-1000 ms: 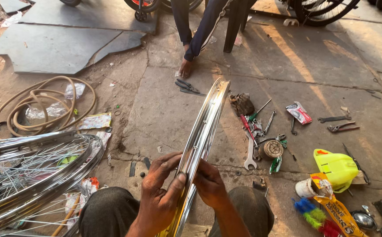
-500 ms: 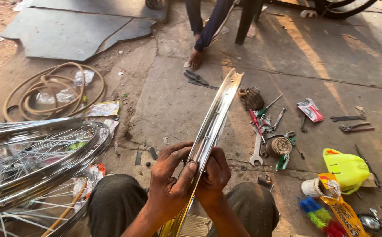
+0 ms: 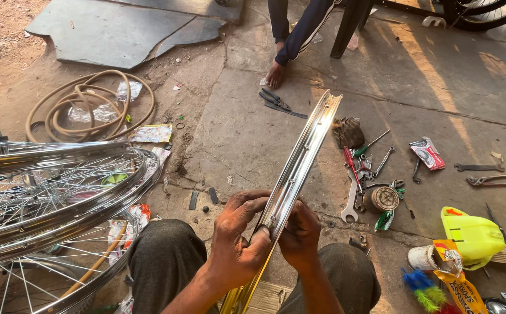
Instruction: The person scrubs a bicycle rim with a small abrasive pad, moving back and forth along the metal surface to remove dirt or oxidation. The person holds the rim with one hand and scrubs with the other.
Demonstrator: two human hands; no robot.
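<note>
Right now both hands are clamped on the bare chrome wheel rim point(image 3: 299, 168), which stands on edge between the person's knees and leans away toward the far ground. Left hand point(image 3: 238, 244) wraps its fingers over the near side of the rim, thumb pressed into the channel; right hand point(image 3: 300, 235) pinches the opposite edge, knuckles up. Something small may sit under the left thumb, though it's too hidden to tell. No spokes on this rim yet, no hub, so the build looks barely begun, all of the lacing left to do. Just to the left, finished spoked wheels point(image 3: 49, 192) lie stacked. Out to the right, a spanner point(image 3: 351, 203), a screwdriver point(image 3: 349, 161) and a round tin point(image 3: 382, 199) lie scattered on the concrete floor point(image 3: 235, 134), with a yellow plastic jug point(image 3: 474, 235) beyond them. Further off, a coiled hose point(image 3: 84, 107), and another person's foot point(image 3: 275, 74) by a chair leg.
</note>
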